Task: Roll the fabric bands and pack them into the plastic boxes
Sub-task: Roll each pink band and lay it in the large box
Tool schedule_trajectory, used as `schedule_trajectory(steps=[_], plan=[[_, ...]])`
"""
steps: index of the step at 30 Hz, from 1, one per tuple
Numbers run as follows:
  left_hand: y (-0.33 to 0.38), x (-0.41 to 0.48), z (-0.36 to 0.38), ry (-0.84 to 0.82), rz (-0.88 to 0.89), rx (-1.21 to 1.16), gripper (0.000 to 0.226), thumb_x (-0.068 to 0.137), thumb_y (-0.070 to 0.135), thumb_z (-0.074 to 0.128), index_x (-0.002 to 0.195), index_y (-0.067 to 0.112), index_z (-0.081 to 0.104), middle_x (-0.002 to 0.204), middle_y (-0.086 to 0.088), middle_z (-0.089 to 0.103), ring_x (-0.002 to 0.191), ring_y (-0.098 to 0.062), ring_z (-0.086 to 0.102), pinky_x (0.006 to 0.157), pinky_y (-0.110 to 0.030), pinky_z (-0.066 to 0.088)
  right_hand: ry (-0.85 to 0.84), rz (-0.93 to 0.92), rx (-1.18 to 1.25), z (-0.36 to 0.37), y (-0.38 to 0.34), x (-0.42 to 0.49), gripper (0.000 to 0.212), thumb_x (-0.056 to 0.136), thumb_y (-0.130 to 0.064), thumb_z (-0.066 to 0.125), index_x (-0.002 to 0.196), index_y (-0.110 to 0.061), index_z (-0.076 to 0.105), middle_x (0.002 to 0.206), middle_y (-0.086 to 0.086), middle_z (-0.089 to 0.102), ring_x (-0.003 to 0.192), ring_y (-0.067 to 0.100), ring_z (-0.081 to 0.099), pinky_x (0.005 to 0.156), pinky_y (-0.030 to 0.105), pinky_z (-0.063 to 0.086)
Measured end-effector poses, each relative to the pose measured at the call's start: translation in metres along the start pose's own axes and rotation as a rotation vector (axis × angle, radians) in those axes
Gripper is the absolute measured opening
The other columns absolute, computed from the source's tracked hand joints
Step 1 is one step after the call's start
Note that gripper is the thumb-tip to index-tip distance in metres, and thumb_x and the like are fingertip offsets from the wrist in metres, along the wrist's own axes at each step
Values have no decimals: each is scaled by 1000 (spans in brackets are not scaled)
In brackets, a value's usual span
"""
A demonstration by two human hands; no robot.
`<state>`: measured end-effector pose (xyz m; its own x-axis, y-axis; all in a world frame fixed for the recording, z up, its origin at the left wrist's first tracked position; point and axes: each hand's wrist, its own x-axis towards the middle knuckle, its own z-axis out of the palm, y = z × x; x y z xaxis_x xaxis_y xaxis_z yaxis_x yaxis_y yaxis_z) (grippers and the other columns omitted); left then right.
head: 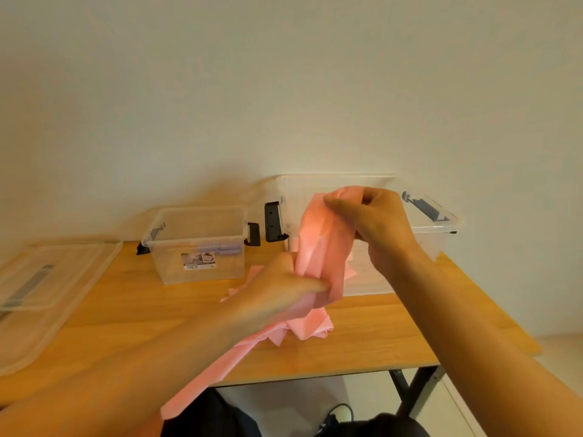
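Your right hand (375,222) is up high, above the back right part of the desk (142,310). Its grip is tight on the top end of the pink band (318,247), with the fingers curled round the cloth. Your left hand (280,291) is lower and nearer to you. It is a bit blurry, but its grip is on the same band, with the thumb pressed on the cloth. The band hangs down between your two hands. Below your left hand it lies in a crumpled heap on the desk near the front edge. Then it runs off the front edge and down toward you. The big box (441,222) sits at the back right corner of the desk, just behind your right hand, and it has no lid on. The small box (167,269) sits by the back edge, just to the left of the big box, and it has no lid on either. Some purple rolls (220,249) lie inside the small box. Two clear lids (47,279) lie flat at the left edge of the desk, well apart from the band.
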<state>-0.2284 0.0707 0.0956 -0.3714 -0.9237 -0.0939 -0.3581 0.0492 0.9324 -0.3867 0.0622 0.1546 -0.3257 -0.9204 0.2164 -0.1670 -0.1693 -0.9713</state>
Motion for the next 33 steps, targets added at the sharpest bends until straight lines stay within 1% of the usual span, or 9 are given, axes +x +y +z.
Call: schedule_trajectory(steps=[2, 5, 7, 11, 16, 20, 22, 25, 33], plan=[[0, -6, -5, -22, 11, 74, 19, 83, 16, 79, 93, 26, 66, 83, 10, 72, 77, -3, 68, 70, -18, 56, 25, -12, 29, -5, -10, 3, 8, 86, -16, 81, 85, -13, 74, 87, 9, 76, 71, 17, 72, 67, 37, 63], [9, -8, -21, -86, 37, 171, 26, 81, 16, 81, 103, 21, 68, 97, 1, 75, 93, -15, 71, 90, -36, 57, 85, -8, 171, -13, -30, 23, 16, 87, -15, 81, 91, -2, 72, 81, 11, 70, 67, 16, 69, 67, 34, 63], [21, -4, -32, -110, 71, 2, 36, 76, 9, 84, 109, 9, 70, 102, -8, 76, 95, -22, 73, 95, -43, 56, 41, 13, 333, -16, -42, 39, 13, 92, -17, 75, 90, -4, 71, 77, 8, 66, 68, 17, 65, 64, 28, 58], [59, 11, -47, -138, 60, -558, 29, 81, -7, 68, 109, 0, 70, 92, -14, 73, 75, -22, 72, 75, -33, 60, -150, 158, 166, -12, -55, 50, 10, 98, -11, 64, 93, -5, 71, 71, 5, 72, 63, 14, 68, 59, 25, 58], [80, 45, -69, 108, 96, -423, 11, 95, 6, 64, 100, 6, 75, 84, -7, 76, 69, -15, 70, 62, -24, 57, 72, 133, 205, -26, -117, 99, 20, 94, 4, 54, 76, -5, 59, 46, 0, 49, 38, 10, 50, 44, 22, 51], [93, 63, -81, 39, 81, -639, 14, 99, 19, 61, 95, 11, 72, 78, -4, 75, 61, -12, 71, 57, -23, 58, 53, 47, 138, -24, -127, 122, 10, 99, -20, 61, 90, -15, 61, 83, 7, 63, 71, 20, 61, 66, 30, 59], [104, 71, -84, -15, 143, -770, 17, 102, 19, 55, 97, 13, 70, 82, -3, 76, 66, -10, 73, 60, -22, 59, -71, 97, 36, -16, -104, 115, 21, 101, -39, 59, 102, -19, 61, 101, 10, 67, 88, 25, 66, 87, 37, 57], [115, 84, -86, -35, 186, -852, 22, 104, 22, 53, 118, 10, 63, 99, -9, 76, 79, -14, 74, 67, -27, 61, -336, 209, 89, -2, -58, 95, 44, 98, -55, 58, 123, -20, 65, 111, 10, 71, 95, 25, 70, 90, 37, 57], [120, 106, -94, -119, 291, -866, 23, 102, 27, 56, 119, 13, 64, 98, -5, 73, 89, -16, 71, 83, -31, 59, -226, 199, 323, -12, -34, 83, 13, 93, 0, 64, 100, -12, 64, 72, -1, 66, 62, 14, 60, 51, 23, 52]])
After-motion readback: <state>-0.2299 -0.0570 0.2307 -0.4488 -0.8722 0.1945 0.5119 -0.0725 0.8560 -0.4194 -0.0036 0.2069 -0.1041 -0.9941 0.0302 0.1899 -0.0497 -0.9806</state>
